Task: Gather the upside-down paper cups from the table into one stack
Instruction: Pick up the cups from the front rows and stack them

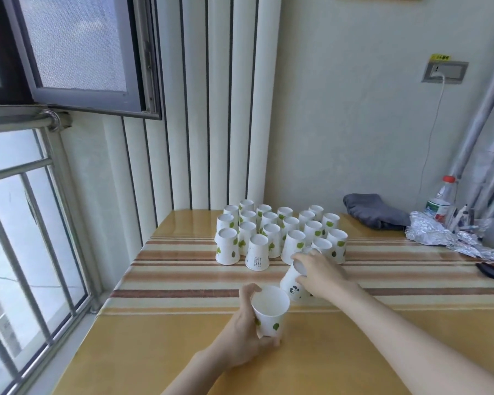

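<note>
Early yet: the left hand (247, 332) holds one leaf-print cup (270, 312) mouth-up, while the right hand (321, 273) grips a panda-print cup (294, 283) just in front of the cluster of upside-down cups (280, 232) (still many) on the tabletop (166, 337). Next, presumably: nest them, mouths aligned.

Both forearms and hands (246, 332) bare, no sleeves or jewellery.

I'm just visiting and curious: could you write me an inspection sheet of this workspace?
Surface: glossy yellow table with brown-striped band.
Job's things: cluster of upside-down white leaf-print paper cups at the far side.
Clutter: grey folded cloth, crumpled silver foil, red-capped clear plastic bottle.
Hands: left hand holds one leaf-print cup; right hand grips a panda-print cup.
Cables: white cable from wall socket.
Surroundings: open window, metal bars.
</note>
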Motion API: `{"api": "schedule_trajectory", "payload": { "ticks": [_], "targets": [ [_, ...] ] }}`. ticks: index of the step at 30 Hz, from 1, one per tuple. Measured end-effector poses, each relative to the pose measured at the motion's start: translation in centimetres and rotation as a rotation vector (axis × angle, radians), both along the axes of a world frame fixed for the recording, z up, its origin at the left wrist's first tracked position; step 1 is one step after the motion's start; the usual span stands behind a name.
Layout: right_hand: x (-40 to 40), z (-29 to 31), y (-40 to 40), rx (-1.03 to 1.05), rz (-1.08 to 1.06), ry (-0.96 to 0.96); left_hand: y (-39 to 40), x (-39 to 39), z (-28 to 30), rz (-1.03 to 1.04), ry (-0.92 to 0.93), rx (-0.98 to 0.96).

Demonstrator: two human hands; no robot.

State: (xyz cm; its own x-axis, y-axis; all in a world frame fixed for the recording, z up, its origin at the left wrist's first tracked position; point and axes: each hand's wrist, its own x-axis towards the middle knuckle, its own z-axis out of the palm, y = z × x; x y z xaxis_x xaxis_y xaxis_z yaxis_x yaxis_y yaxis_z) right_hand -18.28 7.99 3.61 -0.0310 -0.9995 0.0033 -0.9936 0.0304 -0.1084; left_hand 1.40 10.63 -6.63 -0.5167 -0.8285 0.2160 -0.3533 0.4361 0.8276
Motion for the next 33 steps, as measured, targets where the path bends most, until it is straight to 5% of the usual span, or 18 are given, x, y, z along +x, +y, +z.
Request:
{"api": "schedule_trajectory", "payload": {
  "ticks": [10, 14, 16, 20, 22, 33],
  "targets": [
    [1.6, -1.3, -1.5, 0.062, -0.015, -0.022, -0.4, 2.5, 1.2, -0.058, 0.137, 0.206],
    [0.9, 0.8, -0.4, -0.071, -0.034, -0.173, -0.6, 2.5, 4.5, 0.116, 0.337, 0.341],
    [0.8, 2.9, 0.2, -0.166, -0.063, -0.396, -1.6, 2.3, 6.3, 0.161, 0.469, 0.415],
    [1.8, 5.0, 2.2, -0.095, -0.066, -1.151, -2.4, 0.7, 10.6, 0.087, 0.617, 0.514],
    [2.6, 4.8, 3.3, -0.070, -0.009, -1.249, -2.4, -0.3, 12.3, 0.055, 0.650, 0.492],
    [-1.4, 1.3, 4.7, 0.004, -0.100, -1.104, -1.4, -1.1, 10.4, 0.075, 0.216, 0.195]
  ]
}}
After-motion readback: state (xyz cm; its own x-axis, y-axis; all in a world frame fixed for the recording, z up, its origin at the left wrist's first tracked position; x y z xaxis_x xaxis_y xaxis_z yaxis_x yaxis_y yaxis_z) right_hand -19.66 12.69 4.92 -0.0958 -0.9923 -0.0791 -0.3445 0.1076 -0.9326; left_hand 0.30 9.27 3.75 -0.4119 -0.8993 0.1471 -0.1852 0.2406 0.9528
